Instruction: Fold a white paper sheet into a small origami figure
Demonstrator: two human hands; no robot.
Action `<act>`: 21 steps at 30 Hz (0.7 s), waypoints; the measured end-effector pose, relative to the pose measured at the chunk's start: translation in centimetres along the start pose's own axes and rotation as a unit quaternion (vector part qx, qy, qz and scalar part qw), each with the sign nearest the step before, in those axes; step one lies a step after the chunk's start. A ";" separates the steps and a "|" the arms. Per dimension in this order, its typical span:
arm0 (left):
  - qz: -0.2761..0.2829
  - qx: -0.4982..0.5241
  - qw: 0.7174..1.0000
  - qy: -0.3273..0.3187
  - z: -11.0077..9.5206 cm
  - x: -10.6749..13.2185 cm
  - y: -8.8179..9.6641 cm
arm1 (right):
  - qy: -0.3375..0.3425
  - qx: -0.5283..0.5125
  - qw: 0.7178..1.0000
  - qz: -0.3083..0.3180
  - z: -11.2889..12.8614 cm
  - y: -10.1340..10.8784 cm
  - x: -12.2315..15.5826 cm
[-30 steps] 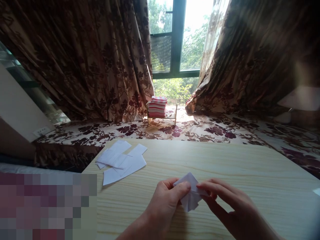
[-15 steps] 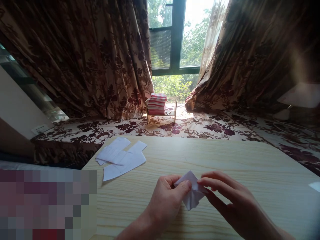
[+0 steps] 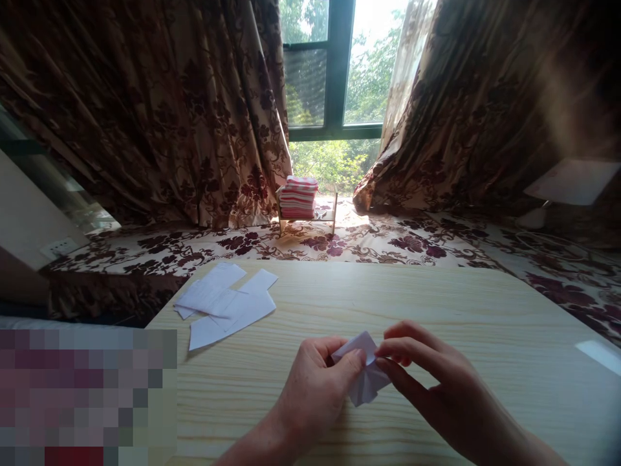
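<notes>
Left hand (image 3: 317,382) pinches the paper (image 3: 366,383) above the counter (image 3: 427,298); right hand (image 3: 446,369) pinches its edge. Some folds are made; it seems unfinished. The sheets (image 3: 233,317) look unfolded.

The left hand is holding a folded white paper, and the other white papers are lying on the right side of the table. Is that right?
Not quite: the other white papers lie on the left side of the table, as the head view shows. The left hand is indeed holding a folded white paper.
</notes>
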State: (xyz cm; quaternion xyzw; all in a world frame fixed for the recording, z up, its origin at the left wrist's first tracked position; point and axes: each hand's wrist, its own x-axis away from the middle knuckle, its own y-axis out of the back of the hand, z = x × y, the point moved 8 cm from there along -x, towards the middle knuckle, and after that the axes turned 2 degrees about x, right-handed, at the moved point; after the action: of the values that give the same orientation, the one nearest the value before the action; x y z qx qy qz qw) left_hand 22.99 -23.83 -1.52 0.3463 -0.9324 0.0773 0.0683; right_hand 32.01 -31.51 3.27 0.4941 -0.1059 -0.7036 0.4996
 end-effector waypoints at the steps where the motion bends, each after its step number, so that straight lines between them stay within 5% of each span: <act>1: 0.000 -0.003 1.000 -0.002 0.0 0.0 0.0 | -0.005 -0.011 1.000 0.001 -0.1 -0.1 0.0; 21: 0.018 -0.023 0.999 -0.019 0.0 0.0 -0.4 | -0.095 -0.077 0.993 0.006 -1.1 -0.2 0.0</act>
State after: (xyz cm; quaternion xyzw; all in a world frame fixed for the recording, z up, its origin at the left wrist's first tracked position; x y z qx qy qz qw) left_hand 23.27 -24.10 -1.53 0.3296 -0.9410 0.0506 0.0571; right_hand 32.78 -31.03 2.59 0.3846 -0.1014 -0.7501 0.5283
